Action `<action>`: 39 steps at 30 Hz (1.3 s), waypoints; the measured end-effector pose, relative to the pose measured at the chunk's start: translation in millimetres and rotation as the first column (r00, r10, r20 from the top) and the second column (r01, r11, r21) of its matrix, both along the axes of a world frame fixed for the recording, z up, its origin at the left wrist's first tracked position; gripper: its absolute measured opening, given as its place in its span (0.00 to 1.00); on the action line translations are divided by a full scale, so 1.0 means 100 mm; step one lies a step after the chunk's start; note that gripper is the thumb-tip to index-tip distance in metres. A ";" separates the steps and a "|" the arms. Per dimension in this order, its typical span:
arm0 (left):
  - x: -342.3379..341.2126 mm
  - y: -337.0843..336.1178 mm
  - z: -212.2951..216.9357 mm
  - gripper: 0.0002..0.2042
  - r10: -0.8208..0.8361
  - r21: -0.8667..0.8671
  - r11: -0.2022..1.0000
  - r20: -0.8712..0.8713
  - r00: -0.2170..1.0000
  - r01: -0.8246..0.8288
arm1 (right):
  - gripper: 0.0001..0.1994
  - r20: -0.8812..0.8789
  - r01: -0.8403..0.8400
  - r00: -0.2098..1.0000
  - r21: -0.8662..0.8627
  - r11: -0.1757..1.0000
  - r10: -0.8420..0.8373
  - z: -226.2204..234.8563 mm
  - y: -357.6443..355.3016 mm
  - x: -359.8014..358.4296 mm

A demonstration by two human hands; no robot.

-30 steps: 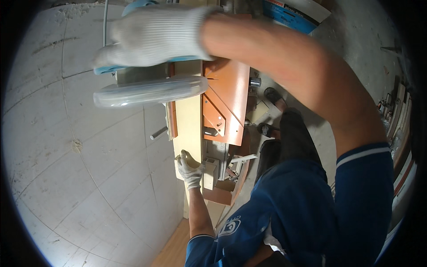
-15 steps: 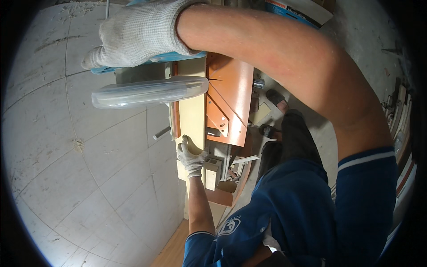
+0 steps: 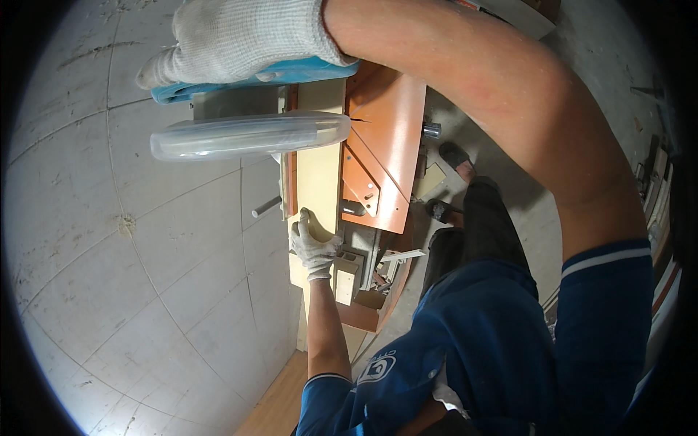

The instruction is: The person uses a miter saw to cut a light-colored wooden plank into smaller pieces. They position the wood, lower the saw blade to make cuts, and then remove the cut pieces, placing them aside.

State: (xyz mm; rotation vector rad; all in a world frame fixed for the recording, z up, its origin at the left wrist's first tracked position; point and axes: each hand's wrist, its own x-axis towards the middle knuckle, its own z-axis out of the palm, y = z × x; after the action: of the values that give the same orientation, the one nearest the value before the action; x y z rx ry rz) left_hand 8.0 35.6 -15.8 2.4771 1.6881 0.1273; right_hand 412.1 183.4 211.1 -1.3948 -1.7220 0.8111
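Observation:
My right hand [image 3: 240, 43], in a whitish knit glove, is closed over the blue handle part of a miter saw [image 3: 298, 70]. Below that hand, the saw's clear plastic blade guard [image 3: 247, 136] hangs over a long cream board [image 3: 318, 174]. The board lies along the fence, on the orange saw table [image 3: 385, 152]. My left hand [image 3: 314, 243], gloved too, grips the board's near part, thumb on one side and fingers toward the other edge. The blade itself cannot be made out behind the guard.
A grey panelled wall [image 3: 145, 240] runs along the left. Cream offcuts [image 3: 349, 280] and scraps sit below the saw table. At the far right lean several long strips [image 3: 658, 174]. Two sandalled feet [image 3: 454, 156] stand on the concrete floor [image 3: 502, 185]. A printed box [image 3: 520, 18] is at the top.
The view has shifted slightly, so the saw and table sit a little higher and farther right. Both hands keep their holds, and the board shows no clear movement against the table.

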 end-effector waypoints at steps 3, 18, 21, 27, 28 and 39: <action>-0.02 -0.02 0.03 0.43 0.003 0.003 1.000 -0.016 1.000 -0.003 | 0.32 0.008 0.010 1.000 0.022 1.000 -0.010 0.01 -0.04 0.00; 0.04 -0.02 0.00 0.42 0.052 -0.071 0.996 0.015 0.999 -0.051 | 0.35 -0.065 0.053 0.997 0.046 0.998 -0.050 -0.31 -0.49 0.20; -0.01 -0.03 -0.01 0.43 0.046 -0.067 0.997 0.026 0.999 -0.044 | 0.36 -0.081 0.062 0.995 0.047 0.997 -0.058 -0.42 -0.57 0.25; -0.02 -0.04 -0.02 0.47 0.042 -0.081 0.996 -0.019 0.999 -0.043 | 0.38 -0.125 0.137 0.984 0.083 0.987 -0.127 -0.98 -0.80 0.38; -0.02 -0.05 -0.01 0.49 0.041 -0.089 0.995 -0.020 0.999 -0.043 | 0.39 -0.127 0.170 0.979 0.086 0.982 -0.159 -1.09 -0.86 0.38; -0.58 -0.53 0.13 0.51 0.010 -0.053 0.998 -0.137 0.990 -0.018 | 0.34 -0.105 0.028 0.994 0.038 0.999 -0.024 -0.49 -0.64 0.26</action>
State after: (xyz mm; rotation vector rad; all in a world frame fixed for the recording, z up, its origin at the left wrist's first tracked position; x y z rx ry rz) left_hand -50.0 -17.0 -3.2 2.4866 1.7362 -0.0882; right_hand 438.1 119.2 161.8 -1.3224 -1.6286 0.8174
